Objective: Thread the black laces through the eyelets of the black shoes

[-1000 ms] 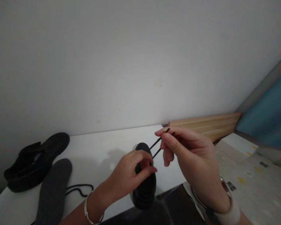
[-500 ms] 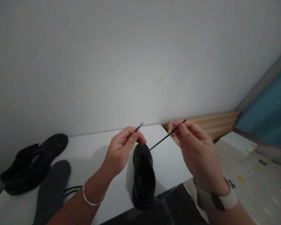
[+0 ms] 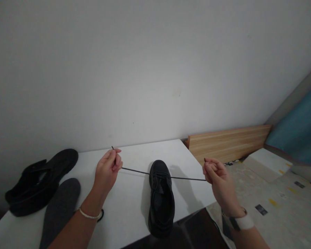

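Observation:
A black shoe (image 3: 161, 197) stands upright on the white table (image 3: 126, 214), its toe pointing to the wall. From both sides of its front a thin black shoelace (image 3: 188, 178) runs out in a nearly straight line. My left hand (image 3: 108, 171) is closed around one end, with a short tip poking out above the fingers. The other end is pinched in my right hand (image 3: 217, 177), held beyond the table's right edge. Neither hand touches the shoe itself.
Another black shoe (image 3: 36, 190) lies at the table's left, and a dark grey insole (image 3: 63, 204) is beside it. To the right are a wooden headboard (image 3: 228, 141) and a bed with a patterned sheet (image 3: 282, 214). A white wall (image 3: 155, 69) rises behind the table.
My hands have moved apart, the left one leftward and the right one lower and slightly rightward. The shoelace is now drawn out sideways from both sides of the shoe.

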Demonstrator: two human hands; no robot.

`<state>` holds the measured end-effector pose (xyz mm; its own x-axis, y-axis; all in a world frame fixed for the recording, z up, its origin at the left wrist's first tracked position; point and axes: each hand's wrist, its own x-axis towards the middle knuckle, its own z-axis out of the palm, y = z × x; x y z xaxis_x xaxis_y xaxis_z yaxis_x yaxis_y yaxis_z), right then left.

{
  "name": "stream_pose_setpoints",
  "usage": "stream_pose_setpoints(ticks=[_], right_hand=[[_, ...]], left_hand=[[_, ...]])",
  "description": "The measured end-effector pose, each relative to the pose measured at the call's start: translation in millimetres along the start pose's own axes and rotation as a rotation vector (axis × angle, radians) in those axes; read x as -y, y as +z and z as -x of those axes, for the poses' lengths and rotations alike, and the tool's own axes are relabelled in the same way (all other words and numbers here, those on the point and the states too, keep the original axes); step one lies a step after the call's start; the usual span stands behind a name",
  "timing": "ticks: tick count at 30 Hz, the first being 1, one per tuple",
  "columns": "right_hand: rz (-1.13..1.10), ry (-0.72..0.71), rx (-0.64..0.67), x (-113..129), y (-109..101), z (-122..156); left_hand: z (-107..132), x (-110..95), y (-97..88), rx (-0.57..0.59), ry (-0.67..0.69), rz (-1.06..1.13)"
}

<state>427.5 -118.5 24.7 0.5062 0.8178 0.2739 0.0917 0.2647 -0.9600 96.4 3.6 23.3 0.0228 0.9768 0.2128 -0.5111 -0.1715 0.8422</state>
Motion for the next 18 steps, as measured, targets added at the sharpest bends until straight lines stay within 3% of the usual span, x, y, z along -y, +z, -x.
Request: stream_pose_setpoints(ticks=[3,7,10,18], right_hand=[[0.149,-0.016,0.086,-12.4,3.0,7.3],[0.262,0.004,0.267,-19.6,23.5,20.0],[0.34,-0.004,0.406,-22.6,39.9,28.0],[0.407,-0.017,0.473,-43.4,52.3,30.2]], left_hand=[[14.2,14.4,-4.2,0.089,-0.038,-0.243],[29.0,29.4,4.7,0.452,0.009,-0.847],[34.2,35.3,14.9,0.639,0.07,-1.069],[31.5,46.9,24.4,0.715,0.143,-1.244]])
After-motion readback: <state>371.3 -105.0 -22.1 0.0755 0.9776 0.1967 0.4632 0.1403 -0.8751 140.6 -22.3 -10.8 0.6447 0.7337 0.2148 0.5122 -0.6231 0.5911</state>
